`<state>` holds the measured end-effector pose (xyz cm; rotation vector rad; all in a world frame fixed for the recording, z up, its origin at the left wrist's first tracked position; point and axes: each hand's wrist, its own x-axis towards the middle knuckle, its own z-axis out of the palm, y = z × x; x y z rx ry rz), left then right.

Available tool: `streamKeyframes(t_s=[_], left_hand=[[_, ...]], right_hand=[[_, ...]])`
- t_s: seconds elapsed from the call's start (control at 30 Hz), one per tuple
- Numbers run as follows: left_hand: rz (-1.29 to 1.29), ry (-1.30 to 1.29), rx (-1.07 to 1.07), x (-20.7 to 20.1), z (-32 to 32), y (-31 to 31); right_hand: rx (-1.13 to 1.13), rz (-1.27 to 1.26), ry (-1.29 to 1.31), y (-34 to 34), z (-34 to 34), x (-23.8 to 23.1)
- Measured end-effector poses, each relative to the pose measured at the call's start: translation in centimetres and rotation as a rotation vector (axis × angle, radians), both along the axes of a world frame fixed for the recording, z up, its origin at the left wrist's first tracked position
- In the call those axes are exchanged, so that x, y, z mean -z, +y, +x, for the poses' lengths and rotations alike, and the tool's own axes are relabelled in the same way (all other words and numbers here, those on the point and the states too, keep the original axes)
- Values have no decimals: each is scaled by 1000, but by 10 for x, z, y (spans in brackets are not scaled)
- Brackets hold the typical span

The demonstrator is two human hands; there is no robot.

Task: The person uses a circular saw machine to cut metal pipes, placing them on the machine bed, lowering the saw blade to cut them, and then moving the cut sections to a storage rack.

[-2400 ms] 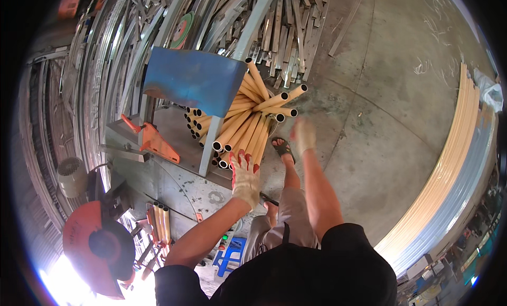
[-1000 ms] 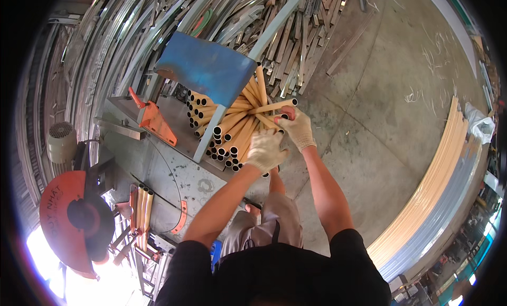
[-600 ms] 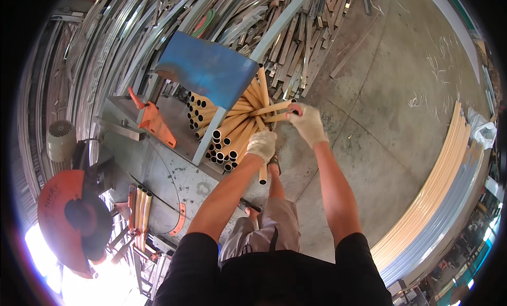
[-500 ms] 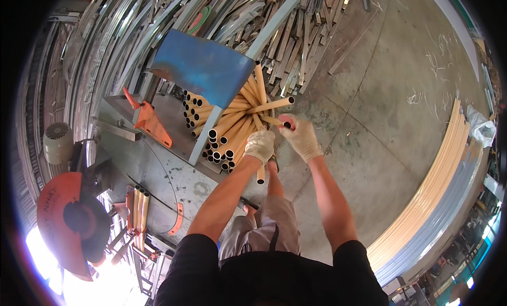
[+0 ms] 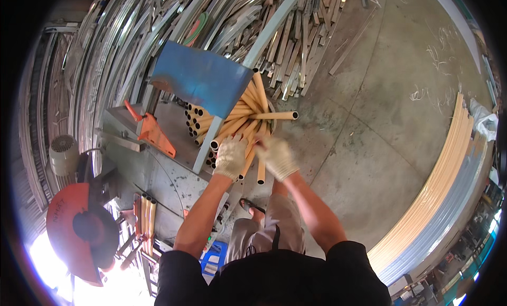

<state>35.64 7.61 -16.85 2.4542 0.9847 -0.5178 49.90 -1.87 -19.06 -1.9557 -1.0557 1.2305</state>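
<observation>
A heap of short tan metal tubes (image 5: 240,121) lies fanned out on a grey metal bench (image 5: 158,174), partly under a blue sheet-metal panel (image 5: 203,79). My left hand (image 5: 231,157), in a white knit glove, rests on the tube ends at the front of the heap. Just right of it, my gloved right hand (image 5: 277,157) grips one tube (image 5: 261,168) that points down toward me. One tube (image 5: 274,116) sticks out sideways to the right.
An orange chop-saw guard (image 5: 79,227) and an orange clamp handle (image 5: 153,134) sit at the bench's left. Stacks of metal profiles (image 5: 132,36) fill the back. Long pale strips (image 5: 438,184) curve along the right of the concrete floor (image 5: 380,105). A blue crate (image 5: 214,256) is below.
Both hands have come down and together at the front of the tube heap. My right hand has drawn one tube out toward me, away from the sideways tube it held earlier.
</observation>
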Motion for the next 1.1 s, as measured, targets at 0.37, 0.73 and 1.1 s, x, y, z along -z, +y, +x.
streamKeyframes(t_s=[0.37, 0.73, 1.1], left_hand=[[248, 422, 460, -13, 15, 4], [3, 468, 284, -24, 20, -14], [127, 446, 320, -12, 25, -20]], right_hand=[[-234, 157, -246, -1, -33, 26], [209, -6, 329, -9, 40, -8], [416, 326, 674, 199, 126, 229]])
